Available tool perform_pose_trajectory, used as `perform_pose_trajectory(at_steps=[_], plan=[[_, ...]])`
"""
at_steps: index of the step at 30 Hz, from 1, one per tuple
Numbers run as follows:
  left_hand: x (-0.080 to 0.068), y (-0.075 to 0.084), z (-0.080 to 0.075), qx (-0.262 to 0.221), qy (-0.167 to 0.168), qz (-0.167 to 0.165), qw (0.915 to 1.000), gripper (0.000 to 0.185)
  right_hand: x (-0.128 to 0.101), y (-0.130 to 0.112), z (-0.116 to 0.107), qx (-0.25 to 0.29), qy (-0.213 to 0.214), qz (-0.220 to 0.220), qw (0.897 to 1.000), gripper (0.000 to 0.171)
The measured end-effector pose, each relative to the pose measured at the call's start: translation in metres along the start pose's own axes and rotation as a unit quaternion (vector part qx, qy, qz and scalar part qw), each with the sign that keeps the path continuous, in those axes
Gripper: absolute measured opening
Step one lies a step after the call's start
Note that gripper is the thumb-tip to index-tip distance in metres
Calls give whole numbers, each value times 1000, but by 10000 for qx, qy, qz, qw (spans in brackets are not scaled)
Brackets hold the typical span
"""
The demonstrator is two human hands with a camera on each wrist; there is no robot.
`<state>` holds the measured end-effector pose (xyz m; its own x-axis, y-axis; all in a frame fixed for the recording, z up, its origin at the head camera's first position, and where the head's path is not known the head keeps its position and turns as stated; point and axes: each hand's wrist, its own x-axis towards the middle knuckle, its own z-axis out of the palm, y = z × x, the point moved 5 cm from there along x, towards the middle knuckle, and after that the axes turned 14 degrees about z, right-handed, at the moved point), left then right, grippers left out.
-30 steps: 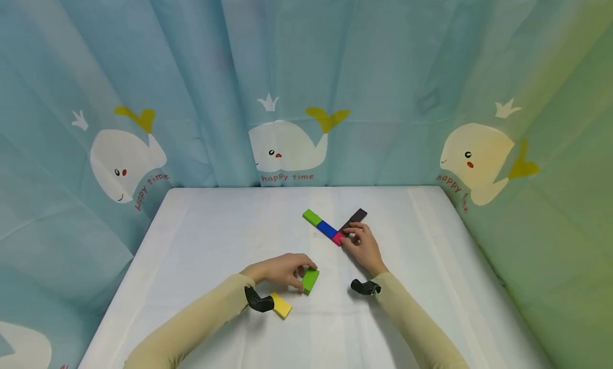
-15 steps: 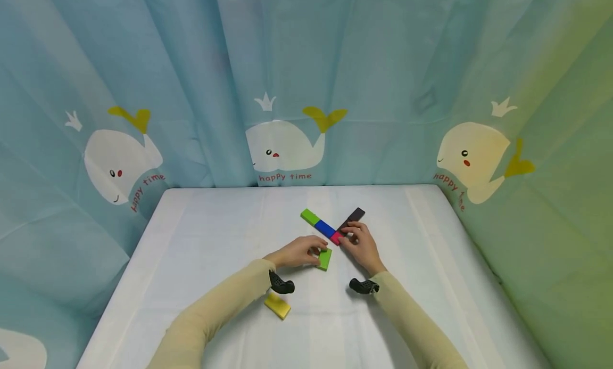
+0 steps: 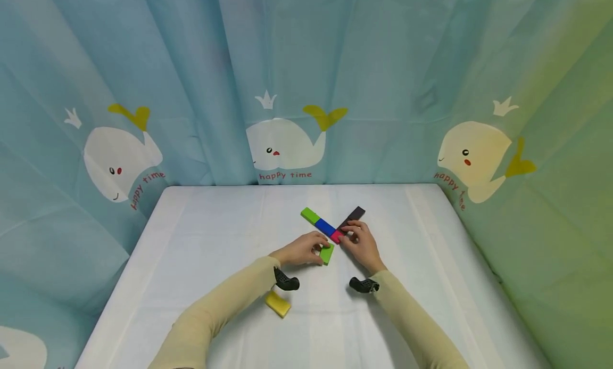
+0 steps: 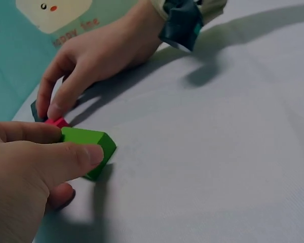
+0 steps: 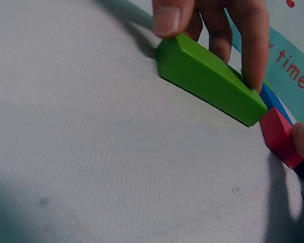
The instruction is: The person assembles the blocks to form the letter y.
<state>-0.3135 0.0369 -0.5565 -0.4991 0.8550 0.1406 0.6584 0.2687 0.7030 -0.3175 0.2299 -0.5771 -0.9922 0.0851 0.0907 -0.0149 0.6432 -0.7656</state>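
My left hand (image 3: 300, 248) pinches a flat green block (image 3: 327, 255) between thumb and fingers, one end of it close to the red block (image 3: 336, 237). In the right wrist view this green block (image 5: 207, 81) stands on its long edge or just over the cloth; I cannot tell which. My right hand (image 3: 362, 247) pinches at the corner where the red block meets a dark block (image 3: 356, 214), its thumb on the red one. A blue block (image 3: 325, 227) and another green block (image 3: 309, 215) continue the row from the red block, up and left.
A yellow block (image 3: 278, 305) lies alone near my left forearm. White cloth covers the table (image 3: 215, 214). Behind it hangs a blue curtain (image 3: 397, 81) printed with whales. Each wrist carries a small black device (image 3: 364, 285).
My left hand has carried the green block away from me and to the right, up close to the red block. My right hand stays at the red and dark corner.
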Motion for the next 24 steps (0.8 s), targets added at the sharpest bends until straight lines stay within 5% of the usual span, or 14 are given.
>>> perform_pose_trajectory(at_steps=[10, 24], plan=[[4, -6, -2, -339, 362, -239, 9985, 38, -2, -3, -1, -74, 95, -133, 9998, 27], [11, -8, -5, -96, 303, -409, 9987, 39, -3, -4, -2, -56, 50, -150, 9999, 29]])
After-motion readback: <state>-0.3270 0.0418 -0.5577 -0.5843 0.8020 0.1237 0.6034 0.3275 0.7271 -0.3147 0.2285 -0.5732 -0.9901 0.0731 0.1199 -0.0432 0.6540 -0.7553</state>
